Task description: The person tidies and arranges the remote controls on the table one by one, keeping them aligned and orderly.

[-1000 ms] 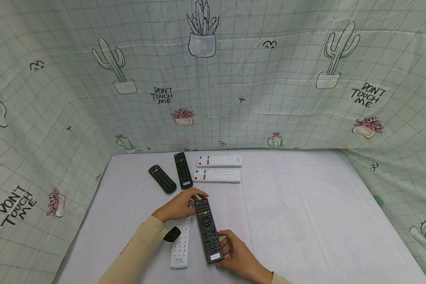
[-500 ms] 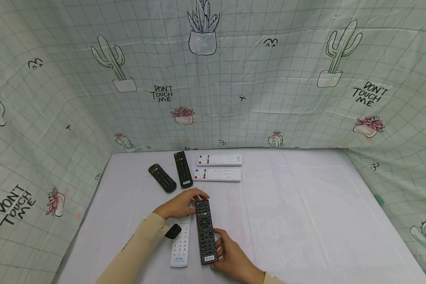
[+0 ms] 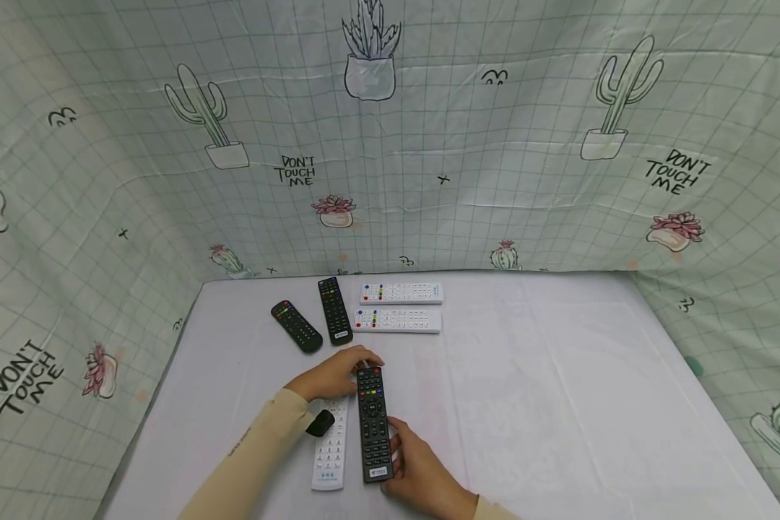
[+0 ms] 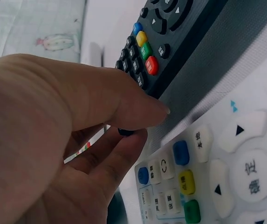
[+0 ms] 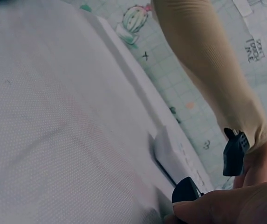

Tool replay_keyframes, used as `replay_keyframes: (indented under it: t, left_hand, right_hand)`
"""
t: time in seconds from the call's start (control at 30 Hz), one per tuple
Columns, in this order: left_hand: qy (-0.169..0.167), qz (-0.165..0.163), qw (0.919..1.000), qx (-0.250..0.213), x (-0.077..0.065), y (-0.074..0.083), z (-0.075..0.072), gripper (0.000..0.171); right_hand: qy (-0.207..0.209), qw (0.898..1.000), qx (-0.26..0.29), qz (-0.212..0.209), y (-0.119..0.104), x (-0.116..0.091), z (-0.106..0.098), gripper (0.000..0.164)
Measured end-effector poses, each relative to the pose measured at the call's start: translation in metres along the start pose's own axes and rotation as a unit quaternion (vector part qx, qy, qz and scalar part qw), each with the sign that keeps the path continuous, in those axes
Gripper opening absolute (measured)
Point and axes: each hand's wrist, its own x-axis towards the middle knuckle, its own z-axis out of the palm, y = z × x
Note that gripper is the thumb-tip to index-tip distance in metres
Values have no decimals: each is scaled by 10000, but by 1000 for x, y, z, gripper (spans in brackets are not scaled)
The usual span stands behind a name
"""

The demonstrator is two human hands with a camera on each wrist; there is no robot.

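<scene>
A long black remote control (image 3: 374, 422) with a white label at its near end lies between my two hands. My left hand (image 3: 334, 374) pinches its far end; in the left wrist view the thumb (image 4: 142, 109) and fingers meet at that end, beside the coloured buttons. My right hand (image 3: 424, 471) grips the near end from the right side, and in the right wrist view the thumb (image 5: 231, 203) rests against the remote's dark end (image 5: 185, 190). Just left of it a white remote control (image 3: 329, 451) lies lengthwise on the white cloth, partly under the left wrist and its black camera (image 3: 321, 423).
Two black remotes, one slanted (image 3: 297, 326) and one steeper (image 3: 335, 310), lie beyond the left hand. To their right, two white remotes, the farther (image 3: 401, 292) and the nearer (image 3: 398, 321), lie crosswise. A patterned curtain (image 3: 442, 130) encloses the table's back and sides.
The black remote's near end has swung left with my right hand, bringing it nearly parallel to the white remote beside it. My left hand has stayed almost in place at the far end.
</scene>
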Motion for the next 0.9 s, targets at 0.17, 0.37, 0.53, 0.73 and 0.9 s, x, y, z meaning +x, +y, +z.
replay_keyframes:
  t: [0.17,0.37,0.53,0.73,0.9]
  left_hand:
    - [16,-48,10000,85,1,0,3,58]
    - [12,-226,9996,192,2,2,5,59]
    - [-76,-169,9997,170,3,1,6,61]
    - [-119,-98,9998,133,3,-2,5,62]
    - [-49,-54,10000,1,4,-1,5,61]
  right_hand:
    - [20,9998,-167,-42,-1,0,3,98]
    - [161,9970,-648,-400,-1,-1,5,97]
    - [99,9965,-791,-239,-5,-5,4,95]
    - [-49,9963,-844,-142,-9,-8,0,92]
    - [-92,9964,-838,-104,-10,-11,-7,91]
